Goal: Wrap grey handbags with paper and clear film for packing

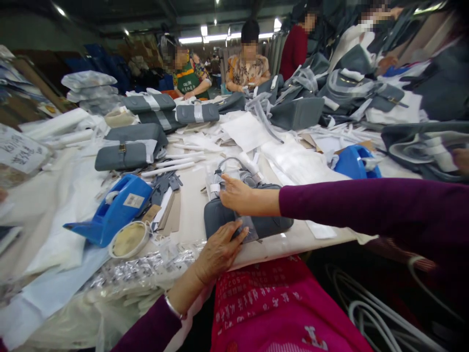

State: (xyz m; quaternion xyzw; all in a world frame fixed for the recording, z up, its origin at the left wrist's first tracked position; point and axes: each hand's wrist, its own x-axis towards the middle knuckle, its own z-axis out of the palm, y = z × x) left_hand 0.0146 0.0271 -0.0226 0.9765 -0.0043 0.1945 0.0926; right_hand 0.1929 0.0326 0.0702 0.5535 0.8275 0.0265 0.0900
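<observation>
A dark grey handbag lies at the table's front edge, directly before me. Its arched handle is partly wrapped in white padding. My left hand rests on the front of the bag, fingers stretched side by side over it. By those fingertips a piece of clear film lies against the bag. My right hand is closed above the bag's left half, beside the white wrapping at the handle's base. What its curled fingers hold is hidden from view.
Left of the bag stand a blue tape dispenser, a roll of tape and card strips. Another blue dispenser is on the right. Grey bags and white paper cover the table; several people work beyond.
</observation>
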